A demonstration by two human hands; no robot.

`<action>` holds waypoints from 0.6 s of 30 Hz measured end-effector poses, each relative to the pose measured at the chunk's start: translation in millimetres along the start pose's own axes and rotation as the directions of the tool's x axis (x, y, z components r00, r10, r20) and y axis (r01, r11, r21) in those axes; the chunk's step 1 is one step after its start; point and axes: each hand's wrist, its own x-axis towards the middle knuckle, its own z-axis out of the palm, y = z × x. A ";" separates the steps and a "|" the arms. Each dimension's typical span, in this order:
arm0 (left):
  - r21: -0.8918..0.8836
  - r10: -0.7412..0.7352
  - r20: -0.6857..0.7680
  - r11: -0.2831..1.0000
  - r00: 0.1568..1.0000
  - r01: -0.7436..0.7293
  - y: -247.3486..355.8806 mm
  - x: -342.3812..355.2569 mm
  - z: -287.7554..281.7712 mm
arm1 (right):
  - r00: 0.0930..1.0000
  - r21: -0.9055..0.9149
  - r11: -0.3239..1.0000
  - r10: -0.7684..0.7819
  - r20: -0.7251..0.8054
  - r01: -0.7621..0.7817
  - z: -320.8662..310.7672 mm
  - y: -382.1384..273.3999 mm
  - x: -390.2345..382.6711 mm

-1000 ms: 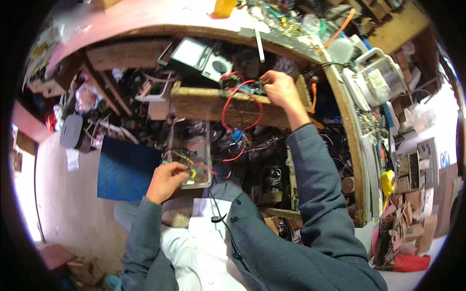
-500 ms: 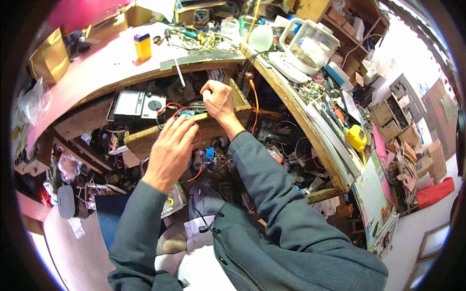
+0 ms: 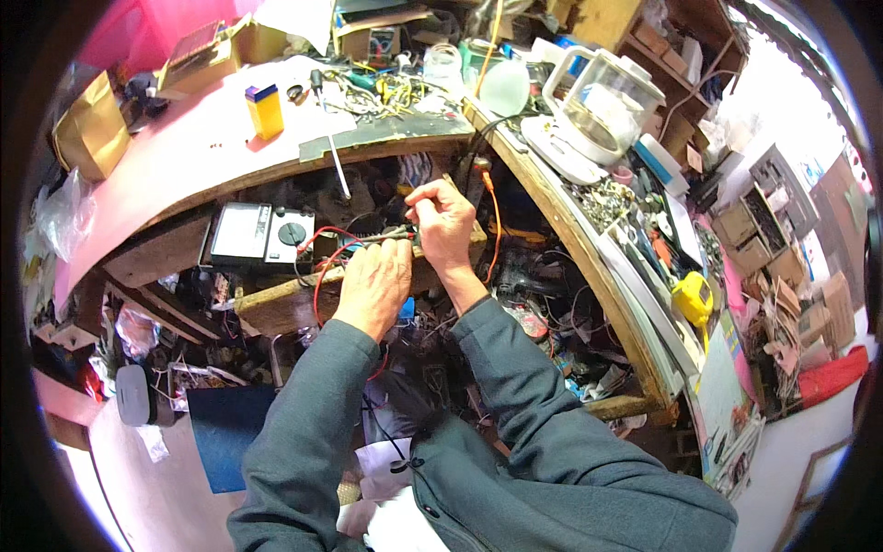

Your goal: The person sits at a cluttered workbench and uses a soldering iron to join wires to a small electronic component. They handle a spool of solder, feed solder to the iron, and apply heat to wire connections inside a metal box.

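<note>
An analog multimeter (image 3: 260,235) with a pale face and a round dark dial lies in the open drawer (image 3: 285,311) under the bench. Its red lead (image 3: 318,281) loops toward my left hand (image 3: 375,283), whose fingers are curled down over the drawer's front. What those fingers hold is hidden. A slim dark tool (image 3: 394,235) shows just beyond them; its kind is unclear. My right hand (image 3: 447,228) is just to the right, above the drawer's right end, thumb and fingertips pinched together. Anything inside that pinch is too small to name.
A yellow box with a blue top (image 3: 264,112) stands on the pink bench top (image 3: 166,175). Tangled wires (image 3: 395,90) lie farther back. On the right-hand bench are a glass coffee jug (image 3: 602,106) and a yellow tape measure (image 3: 692,299). An orange cable (image 3: 494,212) hangs beside my right hand.
My left hand has moved right, close beside the right hand. My right hand has turned from a fist-like pose to a fingertip pinch. The view has shifted slightly.
</note>
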 end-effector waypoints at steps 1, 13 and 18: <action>-0.009 0.005 0.008 1.000 1.000 -0.005 -0.9 1.1 0.4 | 1.000 0.029 1.000 0.012 -0.003 -0.012 -2.2 0.0 0.4; -0.046 0.002 0.090 0.999 0.996 0.002 -4.8 3.0 -6.1 | 0.826 0.096 0.993 0.108 -0.553 -0.066 -155.6 66.9 -17.9; -0.054 -0.002 0.107 0.999 0.994 0.008 -4.9 5.6 -10.3 | 0.899 -0.279 0.925 0.125 -0.420 -0.259 -213.8 174.0 1.8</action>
